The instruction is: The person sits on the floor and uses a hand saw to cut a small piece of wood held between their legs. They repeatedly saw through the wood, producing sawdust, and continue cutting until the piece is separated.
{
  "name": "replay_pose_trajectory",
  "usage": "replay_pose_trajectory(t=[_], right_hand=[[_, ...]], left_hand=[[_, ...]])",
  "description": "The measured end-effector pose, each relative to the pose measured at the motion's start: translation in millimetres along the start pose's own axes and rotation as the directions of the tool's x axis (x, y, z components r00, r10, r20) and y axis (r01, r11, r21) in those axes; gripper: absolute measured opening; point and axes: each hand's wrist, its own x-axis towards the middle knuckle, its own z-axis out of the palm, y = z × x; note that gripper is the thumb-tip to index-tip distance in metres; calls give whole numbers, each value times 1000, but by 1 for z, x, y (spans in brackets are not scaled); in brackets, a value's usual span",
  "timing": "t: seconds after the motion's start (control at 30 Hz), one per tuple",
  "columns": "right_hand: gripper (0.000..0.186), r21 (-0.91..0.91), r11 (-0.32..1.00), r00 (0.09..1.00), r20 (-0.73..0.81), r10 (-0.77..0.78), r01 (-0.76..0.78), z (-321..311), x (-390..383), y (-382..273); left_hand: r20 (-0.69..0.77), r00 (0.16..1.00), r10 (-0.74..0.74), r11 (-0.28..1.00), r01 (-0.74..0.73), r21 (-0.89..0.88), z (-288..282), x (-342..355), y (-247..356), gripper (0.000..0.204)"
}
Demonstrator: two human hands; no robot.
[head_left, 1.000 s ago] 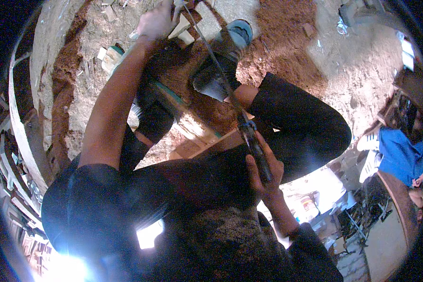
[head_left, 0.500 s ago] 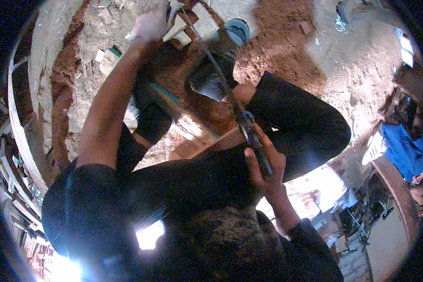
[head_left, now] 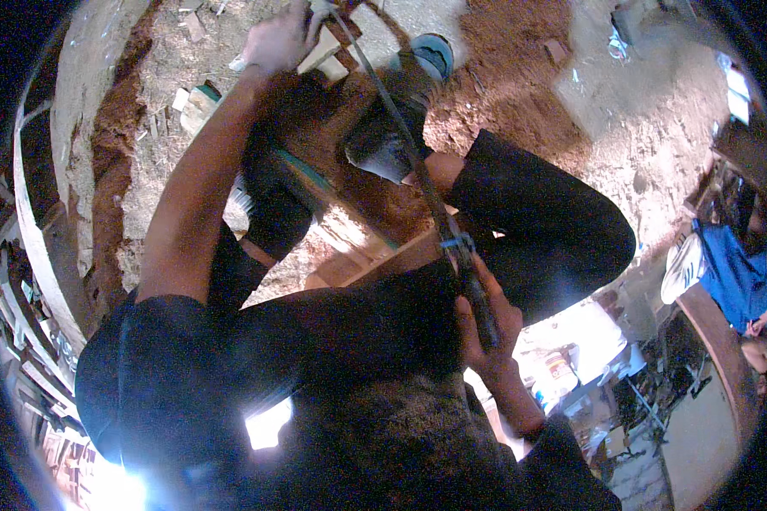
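Note:
My right hand (head_left: 490,319) is closed round the dark handle of a long, narrow metal tool (head_left: 392,106); a blue band marks where handle and shaft meet. Seen nearly edge-on, the tool does not show its exact kind. It slants up and left across my bent leg to the top edge of the picture. Up there my left hand (head_left: 277,41) is closed beside its far end, fingers curled, and what they grip is hidden. Pale wood pieces (head_left: 322,53) lie next to that hand. Between my legs is a wooden board (head_left: 375,264).
Reddish dirt ground (head_left: 520,94) with scattered wood scraps surrounds me. My sandalled foot (head_left: 435,58) is near the top. At far right, a person in blue cloth (head_left: 733,268) is partly in view, near a curved brown edge (head_left: 724,349). Piled timber (head_left: 25,341) is at left.
My right hand has drawn the tool's handle back toward me and slightly right. My left hand has stayed nearly in place at the top.

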Motion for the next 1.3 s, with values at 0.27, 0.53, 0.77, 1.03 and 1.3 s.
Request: replay_pose_trajectory(t=[0.27, 0.53, 0.77, 1.03, 1.3], right_hand=[[53, 29, 992, 992, -51, -117, 119, 8, 16, 0], [49, 35, 999, 1000, -9, 19, -19, 7, 23, 1], [61, -36, 986, 980, -115, -164, 161, 6, 32, 7], [54, 8, 986, 946, -281, -160, 169, -2, 42, 11], [52, 116, 979, 964, -226, -137, 166, 5, 40, 20]], left_hand=[[8, 1000, -28, 996, 28, 87, -11, 2, -1, 41], [161, 984, -77, 997, 79, -5, -22, 13, 13, 38], [44, 987, -154, 980, 158, -119, -16, 11, 6, 46], [264, 961, -79, 992, 102, -76, -60, 13, 30, 59], [-64, 979, 192, 976, -197, -88, -49, -3, 18, 54]])
